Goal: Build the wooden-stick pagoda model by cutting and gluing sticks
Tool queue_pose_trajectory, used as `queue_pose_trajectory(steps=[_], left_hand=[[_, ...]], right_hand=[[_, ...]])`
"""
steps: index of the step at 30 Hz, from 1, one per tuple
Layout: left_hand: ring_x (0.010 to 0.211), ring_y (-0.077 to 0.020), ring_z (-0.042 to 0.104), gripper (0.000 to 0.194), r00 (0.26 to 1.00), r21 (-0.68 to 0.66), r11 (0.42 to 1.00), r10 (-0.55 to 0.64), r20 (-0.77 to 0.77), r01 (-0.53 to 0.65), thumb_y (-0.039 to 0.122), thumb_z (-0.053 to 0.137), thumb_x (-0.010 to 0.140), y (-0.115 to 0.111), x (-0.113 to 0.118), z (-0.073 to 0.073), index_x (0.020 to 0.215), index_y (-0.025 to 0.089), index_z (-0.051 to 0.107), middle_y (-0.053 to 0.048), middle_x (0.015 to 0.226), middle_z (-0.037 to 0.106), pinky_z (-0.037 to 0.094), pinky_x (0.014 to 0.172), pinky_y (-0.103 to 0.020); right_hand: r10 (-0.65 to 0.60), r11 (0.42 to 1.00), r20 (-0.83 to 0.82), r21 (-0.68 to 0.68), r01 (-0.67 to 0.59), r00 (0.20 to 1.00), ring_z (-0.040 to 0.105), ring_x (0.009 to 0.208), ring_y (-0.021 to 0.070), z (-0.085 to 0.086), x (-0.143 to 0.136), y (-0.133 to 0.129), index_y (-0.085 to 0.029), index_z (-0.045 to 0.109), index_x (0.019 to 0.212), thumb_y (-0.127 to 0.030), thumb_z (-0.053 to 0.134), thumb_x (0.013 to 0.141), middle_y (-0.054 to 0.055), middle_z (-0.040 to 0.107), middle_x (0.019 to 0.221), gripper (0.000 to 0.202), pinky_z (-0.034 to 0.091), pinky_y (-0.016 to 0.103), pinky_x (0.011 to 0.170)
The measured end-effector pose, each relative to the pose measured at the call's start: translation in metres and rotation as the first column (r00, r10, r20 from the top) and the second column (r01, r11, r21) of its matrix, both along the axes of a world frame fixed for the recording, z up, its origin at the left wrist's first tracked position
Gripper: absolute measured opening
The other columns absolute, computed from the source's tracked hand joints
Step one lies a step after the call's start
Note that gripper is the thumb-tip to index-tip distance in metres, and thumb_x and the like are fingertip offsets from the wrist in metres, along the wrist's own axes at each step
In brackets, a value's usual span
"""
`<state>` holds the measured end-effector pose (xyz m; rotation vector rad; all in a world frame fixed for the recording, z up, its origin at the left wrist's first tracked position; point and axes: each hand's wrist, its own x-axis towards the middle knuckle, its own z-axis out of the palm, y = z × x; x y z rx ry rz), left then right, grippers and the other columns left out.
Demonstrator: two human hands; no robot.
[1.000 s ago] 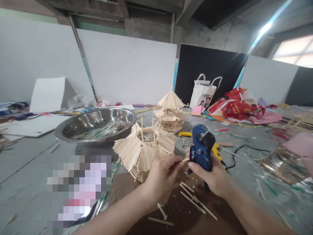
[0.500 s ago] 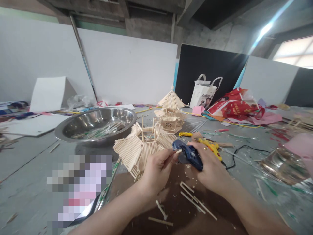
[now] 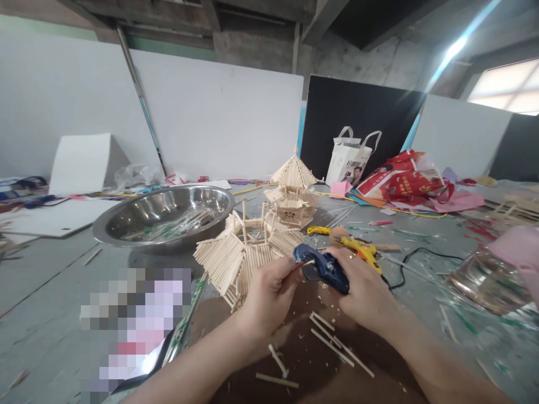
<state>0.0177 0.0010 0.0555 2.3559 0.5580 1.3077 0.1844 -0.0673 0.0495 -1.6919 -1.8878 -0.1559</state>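
My right hand [image 3: 357, 278] is wrapped round the handles of a blue hand cutter [image 3: 330, 271]. Its jaws point left, towards my other hand. Thumb and fingers of my left hand [image 3: 269, 289] pinch a thin wooden stick [image 3: 310, 262], whose pale end shows between the cutter's jaws; the rest is hidden by the fingers. Just behind my left hand stands an open-topped pavilion section [image 3: 227, 255] with sloping roof panels made of sticks. Farther back is a tiered stick pagoda [image 3: 292, 193]. Cut sticks [image 3: 337, 342] and small chips lie on the brown board [image 3: 311, 381] below my hands.
A steel basin [image 3: 164, 242] with sticks and plastic wrapping stands at the left. To the right lie a yellow glue gun [image 3: 362, 249] with a black cord and a clear container [image 3: 484, 283]. A phone-like screen [image 3: 147, 359] is at lower left, partly blurred out. Bags [image 3: 400, 179] sit behind.
The cutter's jaws have shifted slightly left and tilted over the stick, and less of the stick's end shows. Both hands stay nearly in place.
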Motion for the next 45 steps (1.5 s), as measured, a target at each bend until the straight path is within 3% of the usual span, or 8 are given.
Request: queue_pose_trajectory(steps=[4, 15, 31, 38, 42, 45], left_hand=[[0.048, -0.0062, 0.046, 0.018, 1.0, 0.002, 1.0, -0.008, -0.014, 0.008, 0.013, 0.041, 0.077, -0.001, 0.0, 0.004, 0.078, 0.013, 0.06, 0.002, 0.053, 0.052, 0.036, 0.044, -0.016], [0.045, -0.0059, 0.042, 0.024, 1.0, -0.053, 0.999, -0.002, -0.028, 0.001, 0.015, 0.04, 0.077, -0.005, 0.001, 0.008, 0.056, 0.013, 0.052, 0.002, 0.049, 0.047, 0.034, 0.042, -0.016], [0.045, -0.0059, 0.046, 0.02, 0.998, -0.16, 0.986, 0.035, -0.055, -0.044, 0.018, 0.044, 0.077, -0.006, 0.005, 0.006, 0.068, 0.012, 0.061, 0.001, 0.051, 0.054, 0.035, 0.042, -0.015], [0.043, -0.0057, 0.043, 0.02, 0.993, -0.21, 0.975, 0.046, -0.111, -0.069, 0.024, 0.044, 0.078, -0.003, 0.005, 0.003, 0.072, 0.013, 0.06, 0.003, 0.048, 0.051, 0.034, 0.04, -0.016], [0.045, -0.0061, 0.045, 0.019, 0.994, -0.137, 0.988, 0.063, -0.087, -0.075, 0.025, 0.044, 0.079, 0.001, 0.0, 0.01, 0.072, 0.014, 0.059, 0.002, 0.051, 0.052, 0.036, 0.043, -0.017], [0.056, -0.0085, 0.05, 0.014, 0.996, 0.052, 0.995, 0.084, -0.039, -0.082, 0.022, 0.047, 0.077, 0.008, -0.01, 0.023, 0.075, 0.015, 0.059, -0.001, 0.062, 0.057, 0.041, 0.051, -0.019]], right_hand=[[-0.02, 0.999, 0.012, -0.04, 0.02, 1.0, 0.052, 0.091, 0.0252, -0.001, 0.0, 0.0, -0.016, 0.04, 0.11, -0.017, 0.049, 0.064, 0.01, 0.057, 0.098, 0.047, 0.04, 0.038, 0.076], [-0.047, 0.999, 0.026, -0.021, 0.048, 0.999, 0.056, 0.082, 0.0242, -0.004, -0.001, 0.0, -0.014, 0.045, 0.101, -0.021, 0.05, 0.065, 0.01, 0.06, 0.089, 0.037, 0.042, 0.036, 0.07], [-0.098, 0.99, 0.052, -0.092, 0.102, 0.994, 0.058, 0.076, 0.0234, -0.009, 0.001, 0.006, -0.016, 0.05, 0.093, -0.017, 0.047, 0.061, 0.008, 0.063, 0.078, 0.032, 0.041, 0.032, 0.064], [-0.159, 0.974, 0.011, -0.161, 0.159, 0.987, 0.057, 0.067, 0.0213, -0.006, -0.003, 0.008, -0.018, 0.05, 0.08, -0.02, 0.046, 0.065, 0.005, 0.061, 0.068, 0.016, 0.039, 0.029, 0.059], [-0.245, 0.959, 0.014, -0.142, 0.244, 0.969, 0.057, 0.071, 0.021, -0.001, 0.003, 0.012, -0.019, 0.051, 0.088, -0.023, 0.045, 0.069, 0.005, 0.062, 0.073, 0.02, 0.038, 0.029, 0.059], [-0.277, 0.942, 0.075, -0.176, 0.287, 0.958, 0.057, 0.074, 0.0226, 0.002, 0.014, 0.014, -0.017, 0.051, 0.095, -0.028, 0.045, 0.071, 0.008, 0.062, 0.082, 0.026, 0.038, 0.031, 0.06]])
